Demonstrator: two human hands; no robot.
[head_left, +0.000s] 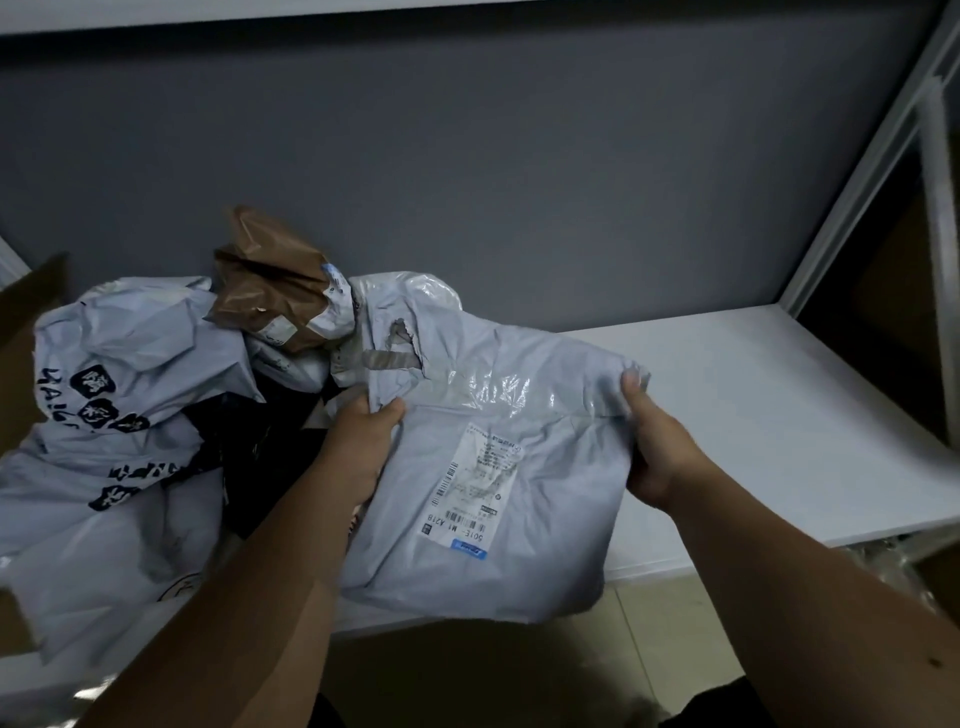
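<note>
Two hands, fingers behind grey parcel

Parcel storeroom or courier pickup point. White metal shelf against a grey wall, heaped with plastic mailer bags and a taped brown parcel. In front, a grey mailer with a barcoded shipping label. Cardboard box at left, shelf frame at right.
</note>
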